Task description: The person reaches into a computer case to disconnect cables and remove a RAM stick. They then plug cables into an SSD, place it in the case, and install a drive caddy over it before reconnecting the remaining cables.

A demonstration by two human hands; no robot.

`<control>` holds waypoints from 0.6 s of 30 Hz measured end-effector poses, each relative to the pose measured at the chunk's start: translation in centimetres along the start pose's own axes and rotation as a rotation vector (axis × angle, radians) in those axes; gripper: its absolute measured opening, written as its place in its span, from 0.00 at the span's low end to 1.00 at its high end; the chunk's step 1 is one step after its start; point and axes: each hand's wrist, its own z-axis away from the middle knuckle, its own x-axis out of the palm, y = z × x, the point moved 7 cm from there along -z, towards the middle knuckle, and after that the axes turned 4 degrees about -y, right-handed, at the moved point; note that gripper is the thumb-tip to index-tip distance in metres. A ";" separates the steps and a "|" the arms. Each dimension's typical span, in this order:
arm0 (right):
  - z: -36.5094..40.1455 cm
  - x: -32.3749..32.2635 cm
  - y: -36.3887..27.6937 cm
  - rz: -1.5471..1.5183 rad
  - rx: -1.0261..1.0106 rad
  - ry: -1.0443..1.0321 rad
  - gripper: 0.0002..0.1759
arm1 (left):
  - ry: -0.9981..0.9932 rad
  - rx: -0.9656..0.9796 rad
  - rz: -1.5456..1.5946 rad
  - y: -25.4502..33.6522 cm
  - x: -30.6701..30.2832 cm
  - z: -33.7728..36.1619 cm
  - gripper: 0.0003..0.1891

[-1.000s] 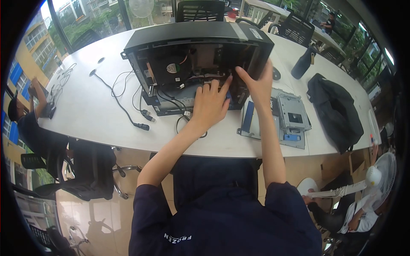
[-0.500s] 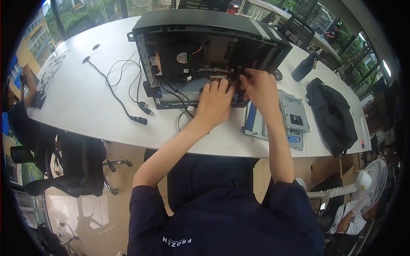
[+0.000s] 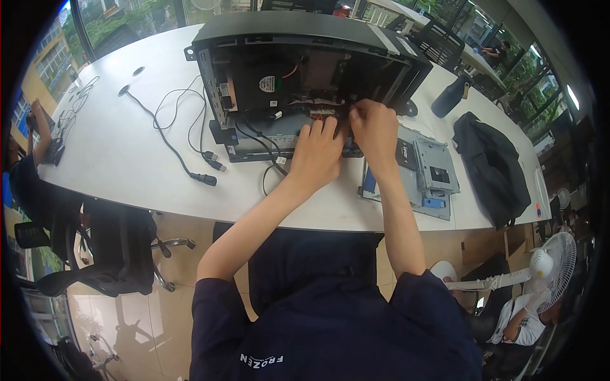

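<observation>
The right hand (image 3: 375, 130) has left the right wall of the case and now sits inside it, close against the left hand (image 3: 316, 152), which has hardly shifted.

At the far left of the frame another person's arm shows beside the white oval worktop (image 3: 114, 159). Thin black cables (image 3: 184, 136) lie loose across the worktop and run toward the centre. There, in the upper middle, stands the open black sheet-metal computer case (image 3: 286, 25), with its round black cooling fan (image 3: 267, 84) and a tangle of wires showing inside.

The left hand lies flat on the lower front edge of the case, its fingers (image 3: 321, 130) stretched out and released, gripping nothing. The right hand is just beside it, its fingers (image 3: 357, 113) clenched together at the small parts deep in the case; what they pinch is hidden.

The case looks heavy and stiff, with thin metal edges that may be sharp, so it is probably best held by its outer frame. The inner wires look light and limp, and their plugs seem fragile, so the plug body is the safer place to grip, not the wire.

Right of the hands a grey metal drive bracket (image 3: 435, 165) lies flat on the worktop. Further right are a dark bottle (image 3: 448, 95) and a soft black bag (image 3: 495, 165). A white standing fan (image 3: 546, 263) is at the lower right.
</observation>
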 end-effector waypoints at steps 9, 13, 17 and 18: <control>-0.4 0.1 -0.2 0.090 -0.035 0.062 0.11 | -0.001 0.001 0.010 0.1 0.2 0.1 0.24; -0.4 0.2 -0.1 0.030 -0.005 0.036 0.10 | -0.005 -0.001 0.015 0.1 0.0 0.0 0.22; -0.2 0.1 0.1 -0.008 -0.005 0.037 0.10 | 0.017 0.007 0.039 -0.1 0.2 0.0 0.21; -0.1 0.2 0.2 -0.021 0.013 0.023 0.10 | 0.016 0.006 0.039 -0.2 0.2 0.0 0.21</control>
